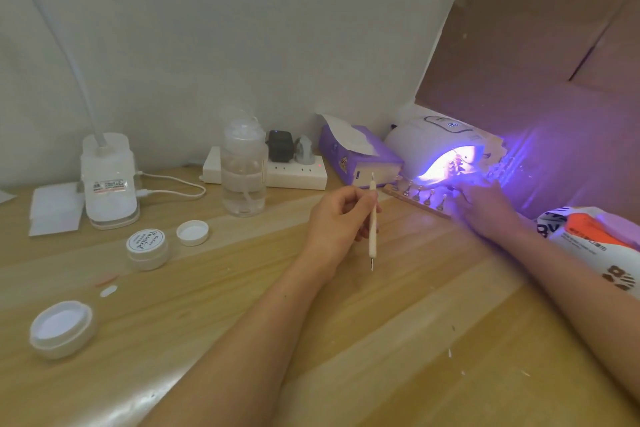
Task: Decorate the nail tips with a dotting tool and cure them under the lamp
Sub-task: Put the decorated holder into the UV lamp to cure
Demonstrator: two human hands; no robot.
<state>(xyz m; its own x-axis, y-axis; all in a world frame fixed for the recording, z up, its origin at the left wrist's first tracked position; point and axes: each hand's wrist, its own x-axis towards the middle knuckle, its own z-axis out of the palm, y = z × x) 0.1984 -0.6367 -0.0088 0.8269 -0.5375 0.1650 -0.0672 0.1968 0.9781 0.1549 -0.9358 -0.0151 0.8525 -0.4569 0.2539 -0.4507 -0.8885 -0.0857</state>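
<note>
Left hand pinches the dotting tool upright above the table. Right hand lies at the lit lamp mouth, touching the nail-tip strip; its grip cannot be determined.

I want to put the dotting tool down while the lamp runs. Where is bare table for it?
Bare table lies between the two forearms, and between the labelled jar and the left hand holding the dotting tool. Crowded: the back edge from the bottle to the lit lamp, where the right hand is beside the nail tips.
</note>
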